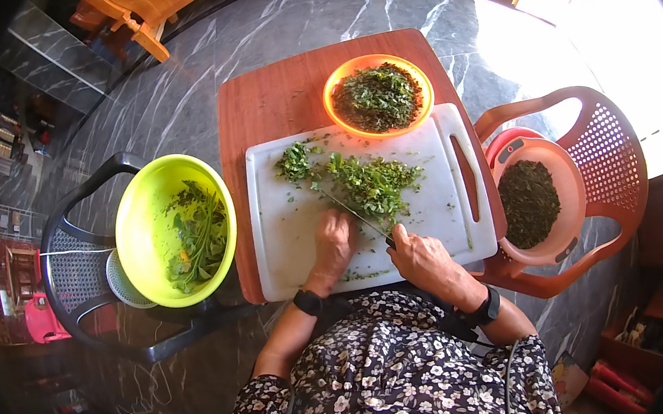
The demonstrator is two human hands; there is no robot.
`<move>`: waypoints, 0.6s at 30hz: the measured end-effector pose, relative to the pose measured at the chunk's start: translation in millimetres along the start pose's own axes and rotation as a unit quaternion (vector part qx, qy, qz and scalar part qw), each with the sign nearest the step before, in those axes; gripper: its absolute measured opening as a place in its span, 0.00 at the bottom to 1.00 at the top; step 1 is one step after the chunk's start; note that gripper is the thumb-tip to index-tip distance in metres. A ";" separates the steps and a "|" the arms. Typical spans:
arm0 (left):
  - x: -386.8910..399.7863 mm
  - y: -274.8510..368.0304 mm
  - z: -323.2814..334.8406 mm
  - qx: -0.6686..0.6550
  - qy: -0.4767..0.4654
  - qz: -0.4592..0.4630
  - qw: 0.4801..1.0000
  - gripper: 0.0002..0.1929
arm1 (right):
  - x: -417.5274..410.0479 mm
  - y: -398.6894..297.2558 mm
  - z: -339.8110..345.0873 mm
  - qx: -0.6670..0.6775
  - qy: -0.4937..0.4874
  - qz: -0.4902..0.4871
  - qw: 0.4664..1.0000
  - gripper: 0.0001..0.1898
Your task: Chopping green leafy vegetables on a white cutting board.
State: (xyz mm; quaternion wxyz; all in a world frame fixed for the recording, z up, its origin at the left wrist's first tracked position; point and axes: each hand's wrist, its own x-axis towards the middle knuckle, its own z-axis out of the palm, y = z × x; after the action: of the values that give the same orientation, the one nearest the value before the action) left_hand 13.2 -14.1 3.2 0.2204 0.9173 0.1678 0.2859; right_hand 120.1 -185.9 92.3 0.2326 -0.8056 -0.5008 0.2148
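Note:
My right hand [425, 263] is closed round the dark handle of a knife [360, 217], whose thin blade points up and left across a white cutting board [459, 243]. Along the blade's far side lies a heap of chopped green leaves [372, 184], with a smaller pile [295, 163] to its left. My left hand [336, 236] rests on the board just below the blade, fingers curled; whether it holds anything cannot be told. Beyond the board, an orange bowl [329, 96] is full of chopped greens.
A yellow-green basin [143, 231] with leafy stems stands on a dark plastic chair [78, 260] at left. At right, a pink basin [572, 194] of dark chopped leaves sits on a brown plastic chair [629, 158]. The wooden table [276, 100] carries the board.

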 end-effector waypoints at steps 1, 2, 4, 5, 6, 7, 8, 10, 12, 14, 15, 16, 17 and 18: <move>-1.7 -2.5 3.0 0.012 0.012 0.014 1.000 0.04 | 1.9 -1.1 0.1 0.001 -0.001 -0.001 1.000 0.14; -1.4 -2.3 4.4 0.022 0.023 0.028 0.999 0.04 | 4.1 -2.6 -1.2 -0.003 -0.003 -0.002 1.000 0.14; -2.9 -1.8 3.1 0.008 0.011 0.014 1.000 0.04 | 11.9 -3.4 2.2 -0.007 -0.005 -0.002 1.000 0.14; -1.8 0.3 2.3 -0.008 -0.001 0.003 1.000 0.04 | 18.5 0.1 9.8 -0.017 0.020 -0.028 0.999 0.11; -0.8 3.1 -0.2 -0.009 -0.002 0.004 1.000 0.04 | 24.8 1.3 15.6 -0.027 0.045 -0.055 0.997 0.09; 0.5 6.4 -3.9 -0.023 -0.009 0.006 1.000 0.04 | 31.4 -0.8 18.4 -0.026 0.045 -0.055 0.997 0.09; 1.8 8.1 -6.5 -0.038 -0.015 0.009 0.999 0.04 | 39.8 -4.5 20.0 -0.032 0.046 -0.057 0.997 0.08; 0.0 10.0 -10.1 -0.008 -0.028 0.020 0.999 0.05 | 49.7 -6.9 21.6 -0.039 0.047 -0.059 0.996 0.08; -1.8 8.3 -13.3 0.025 -0.040 0.028 0.998 0.05 | 55.1 -8.1 25.1 -0.028 0.044 -0.050 0.997 0.09; -1.1 4.8 -13.0 0.001 -0.036 0.019 0.999 0.05 | 54.0 -2.4 28.7 -0.010 0.048 -0.044 0.998 0.11; -0.3 4.1 -11.5 0.001 -0.034 0.018 0.999 0.05 | 52.1 0.0 28.3 0.008 0.052 -0.036 0.998 0.14; 1.5 4.2 -8.7 -0.016 -0.029 0.004 0.999 0.05 | 48.4 1.8 26.5 0.007 0.052 -0.038 0.998 0.14; 2.6 3.5 -7.7 -0.032 -0.024 -0.013 0.999 0.05 | 44.5 -0.8 20.8 0.011 0.041 -0.030 0.999 0.14; 4.1 2.1 -7.6 -0.031 -0.022 -0.015 0.999 0.05 | 41.0 -1.9 16.3 0.015 0.030 -0.021 0.999 0.15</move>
State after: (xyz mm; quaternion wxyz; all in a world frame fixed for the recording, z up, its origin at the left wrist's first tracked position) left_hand 12.3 -11.7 11.7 0.2563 0.9137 0.1674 0.2673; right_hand 125.9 -145.4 75.7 0.2642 -0.7971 -0.5073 0.1933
